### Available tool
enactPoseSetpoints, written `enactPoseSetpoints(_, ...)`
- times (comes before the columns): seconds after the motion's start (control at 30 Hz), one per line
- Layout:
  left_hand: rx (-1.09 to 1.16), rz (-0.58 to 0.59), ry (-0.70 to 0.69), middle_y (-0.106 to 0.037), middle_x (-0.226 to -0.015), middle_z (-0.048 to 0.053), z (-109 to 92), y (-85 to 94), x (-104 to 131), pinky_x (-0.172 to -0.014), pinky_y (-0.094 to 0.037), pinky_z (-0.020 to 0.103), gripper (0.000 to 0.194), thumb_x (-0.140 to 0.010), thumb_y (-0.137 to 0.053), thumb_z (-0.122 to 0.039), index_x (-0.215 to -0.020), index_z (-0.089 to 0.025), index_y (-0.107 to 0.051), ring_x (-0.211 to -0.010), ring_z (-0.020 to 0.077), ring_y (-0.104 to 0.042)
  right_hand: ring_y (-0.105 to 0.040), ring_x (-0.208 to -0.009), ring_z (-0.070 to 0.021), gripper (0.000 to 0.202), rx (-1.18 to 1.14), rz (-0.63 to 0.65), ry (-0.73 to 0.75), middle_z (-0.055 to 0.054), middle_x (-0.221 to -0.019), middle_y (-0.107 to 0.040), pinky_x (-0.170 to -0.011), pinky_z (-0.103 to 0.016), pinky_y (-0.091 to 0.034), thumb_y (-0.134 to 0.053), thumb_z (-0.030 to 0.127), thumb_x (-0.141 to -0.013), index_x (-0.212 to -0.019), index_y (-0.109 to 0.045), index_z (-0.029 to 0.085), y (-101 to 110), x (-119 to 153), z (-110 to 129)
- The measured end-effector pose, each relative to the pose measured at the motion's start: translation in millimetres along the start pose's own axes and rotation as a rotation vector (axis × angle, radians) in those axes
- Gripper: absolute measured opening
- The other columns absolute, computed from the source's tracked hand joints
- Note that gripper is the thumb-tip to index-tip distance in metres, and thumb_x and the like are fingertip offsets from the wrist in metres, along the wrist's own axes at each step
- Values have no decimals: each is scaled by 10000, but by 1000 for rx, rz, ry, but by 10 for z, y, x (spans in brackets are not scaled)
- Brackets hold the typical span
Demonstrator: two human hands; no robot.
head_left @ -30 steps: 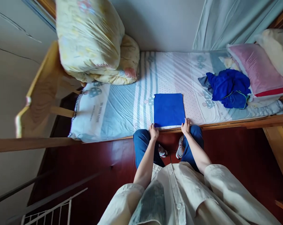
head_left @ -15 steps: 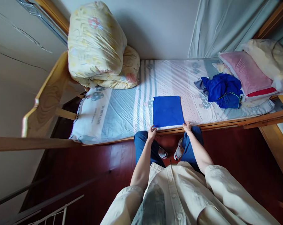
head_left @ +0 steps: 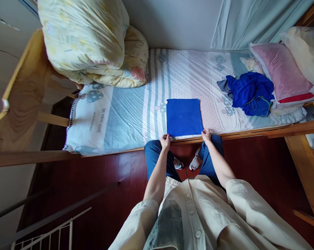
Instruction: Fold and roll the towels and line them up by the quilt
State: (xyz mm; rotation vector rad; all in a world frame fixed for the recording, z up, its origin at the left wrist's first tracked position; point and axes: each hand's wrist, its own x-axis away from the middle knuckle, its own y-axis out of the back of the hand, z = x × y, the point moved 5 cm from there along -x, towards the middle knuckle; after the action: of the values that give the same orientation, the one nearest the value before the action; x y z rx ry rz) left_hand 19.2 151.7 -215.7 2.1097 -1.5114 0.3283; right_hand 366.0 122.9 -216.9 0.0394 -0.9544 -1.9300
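A blue square cloth (head_left: 184, 117) lies flat and smooth near the front edge of the bed. My left hand (head_left: 165, 141) pinches its near left corner, fingers closed. At the near right corner my right hand (head_left: 206, 135) has its fingertips closed on the cloth too. The near edge runs straight between both hands, just above the bed's wooden rail. Farther right on the bed, a crumpled heap of blue cloths (head_left: 249, 92) shows a thin light-green edging, with a bit of grey fabric beside it.
The bed's patterned sheet (head_left: 125, 118) stretches under everything. A rolled yellow quilt (head_left: 86, 34) is piled at the left end, by a wooden end board (head_left: 24, 93). A pink pillow (head_left: 282, 67) lies at the right. A pale curtain (head_left: 245, 24) hangs behind.
My view has shifted a little, so the bed sits higher and the quilt closer. My left hand has closed on the cloth's near left corner; my right hand stays at the right corner.
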Motion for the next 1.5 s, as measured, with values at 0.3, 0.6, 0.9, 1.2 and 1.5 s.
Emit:
enactPoseSetpoints(0.3, -213, -14, 5, -677, -683, 26, -157, 194, 204, -701, -551, 282, 315, -838, -542, -210, -1033, -151, -782, -656, 191, -691, -738, -1014, -208, 252, 4, 56, 62, -48, -1036, -807, -1010, -340, -548, -554, 129, -844, -942, -766, 222, 162, 165, 134)
enactPoseSetpoints(0.6, -350, 59, -51, -750, -790, 37, -265, 396, 342, -867, -551, 309, 341, -755, -647, -235, -1046, -195, -821, -872, 236, -729, -730, -786, -188, 341, -46, 125, 113, -17, -796, -775, -854, -307, -594, -704, 144, -725, -1044, -819, 170, 227, 320, 140)
enactPoseSetpoints(0.9, -427, 88, -289, -717, -859, 60, -414, 370, -24, -988, -556, 401, 190, -732, -697, -269, -877, -198, -798, -932, 254, -707, -705, -920, -241, 206, -50, 18, 250, -72, -931, -773, -964, -390, -577, -660, 116, -699, -836, -795, 191, 191, 209, 315)
enactPoseSetpoints(1.2, -40, 256, -260, -715, -878, 46, -317, 128, -398, -710, -642, 322, 387, -786, -718, -517, -974, -191, -630, -895, 208, -702, -708, -891, -223, 249, -159, 140, 282, -83, -973, -786, -862, -335, -581, -690, 274, -828, -1039, -762, 164, 51, -112, 354)
enactPoseSetpoints(1.5, -495, 92, -217, -708, -742, 58, -366, 246, -247, -811, -568, 304, 182, -848, -654, -375, -832, -194, -663, -876, 242, -723, -722, -936, -232, 182, 129, 141, 176, -100, -969, -794, -931, -321, -549, -643, 247, -902, -1023, -752, 165, 47, -90, 346)
